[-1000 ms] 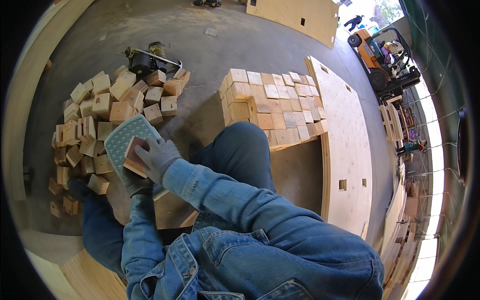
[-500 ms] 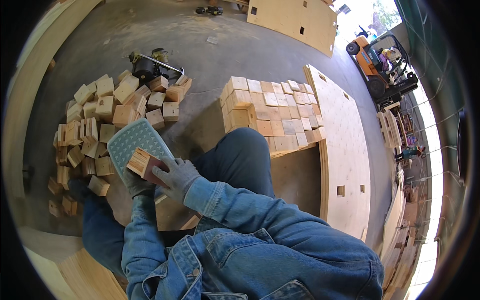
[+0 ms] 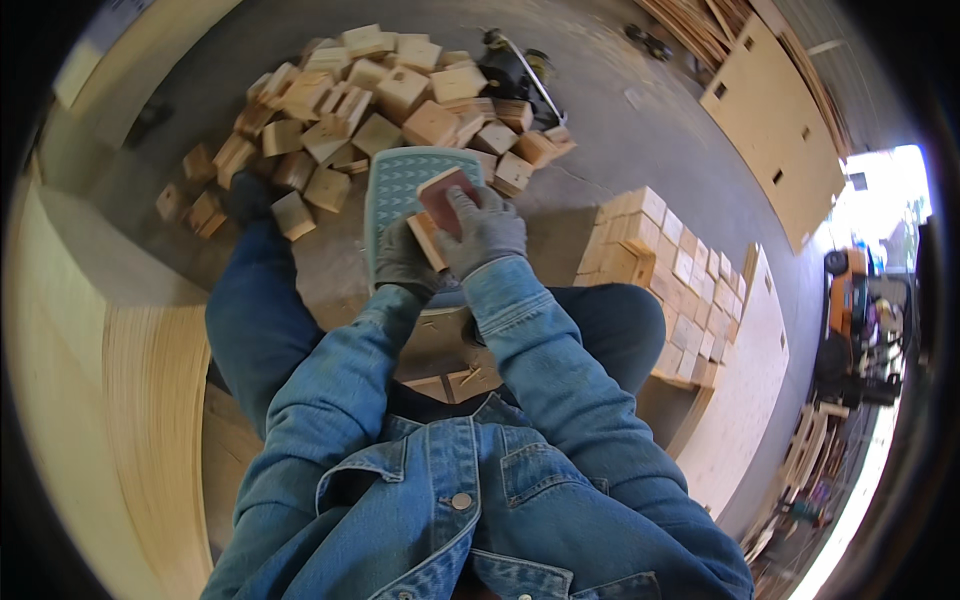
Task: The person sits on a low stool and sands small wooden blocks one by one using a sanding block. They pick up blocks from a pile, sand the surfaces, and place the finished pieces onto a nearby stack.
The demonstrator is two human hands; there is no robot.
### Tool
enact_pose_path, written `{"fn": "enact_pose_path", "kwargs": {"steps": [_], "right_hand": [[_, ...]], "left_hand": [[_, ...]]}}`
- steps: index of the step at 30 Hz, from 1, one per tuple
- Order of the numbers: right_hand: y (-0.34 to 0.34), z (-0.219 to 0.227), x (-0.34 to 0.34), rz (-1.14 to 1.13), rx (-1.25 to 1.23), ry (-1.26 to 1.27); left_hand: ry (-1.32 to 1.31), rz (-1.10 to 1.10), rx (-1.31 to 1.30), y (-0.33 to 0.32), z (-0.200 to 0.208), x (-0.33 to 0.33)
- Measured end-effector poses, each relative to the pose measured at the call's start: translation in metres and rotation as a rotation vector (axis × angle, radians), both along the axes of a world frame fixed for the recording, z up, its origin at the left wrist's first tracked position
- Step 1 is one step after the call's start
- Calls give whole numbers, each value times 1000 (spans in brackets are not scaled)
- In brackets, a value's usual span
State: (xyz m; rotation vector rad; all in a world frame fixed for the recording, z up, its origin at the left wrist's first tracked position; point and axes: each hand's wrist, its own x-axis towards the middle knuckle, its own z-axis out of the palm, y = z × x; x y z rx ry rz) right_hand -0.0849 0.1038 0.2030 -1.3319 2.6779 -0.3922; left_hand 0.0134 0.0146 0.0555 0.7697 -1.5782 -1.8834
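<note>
Both my hands wear grey gloves and meet over a pale teal plastic stool point(image 3: 400, 180) with a textured top. My left hand point(image 3: 405, 258) is closed around a small wooden block point(image 3: 427, 241), much of which is hidden by the gloves. Against that block, my right hand point(image 3: 487, 232) grips a reddish-brown sanding block point(image 3: 447, 198) with a pale edge; the fingers lie over its flat face.
A loose heap of wooden blocks point(image 3: 402, 92) lies beyond the stool. On the right, stacked blocks point(image 3: 690, 270) stand beside a plywood sheet point(image 3: 755, 335). A dark machine with a metal handle point(image 3: 508, 68) sits behind the heap. An orange forklift point(image 3: 850, 300) stands far right.
The view has swung left, so the stool and hands now appear nearer the middle. The sanding block has shifted toward the wooden block's far end, its reddish face now more exposed.
</note>
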Motion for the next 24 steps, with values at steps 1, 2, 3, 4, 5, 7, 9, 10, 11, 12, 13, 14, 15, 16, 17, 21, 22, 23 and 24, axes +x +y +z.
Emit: {"fn": "enact_pose_path", "kwargs": {"steps": [1,2,3,4,5,7,9,10,11,12,13,14,15,16,17,21,22,23,24], "right_hand": [[-1,3,1,4,17,1],[0,5,6,3,33,1],[2,8,10,4,48,2],[11,12,13,4,63,-24],[22,12,17,22,60,-24],[46,13,28,49,47,-28],[70,14,40,88,17,-38],[82,13,46,112,20,-36],[91,12,52,136,22,-35],[96,12,57,142,21,-6],[94,12,58,151,9,3],[90,12,59,160,-4,12],[85,12,56,158,-18,27],[79,11,53,151,-30,34],[68,9,51,141,-42,40],[4,4,29,131,-146,32],[-10,3,22,101,-113,61],[-19,4,16,39,-93,42],[-34,6,14,35,-25,36]], "left_hand": [[-403,109,-799,8,0,15],[-398,93,-784,6,-4,17],[-392,79,-770,4,-11,19],[-422,58,-767,5,-2,19],[-450,34,-765,5,6,20],[-463,10,-766,6,16,20],[-439,18,-764,7,18,21],[-441,32,-740,7,13,23],[-443,46,-715,7,8,24],[-442,57,-690,7,4,25],[-417,71,-691,7,0,25],[-393,86,-692,6,-4,25],[-358,93,-697,4,1,20],[-346,40,-633,3,7,18],[-334,-15,-570,0,12,19],[73,11,-83,-7,-1,2],[167,-9,85,-3,8,-4],[185,-90,261,-1,37,0],[4,-74,-8,0,43,5]]}}
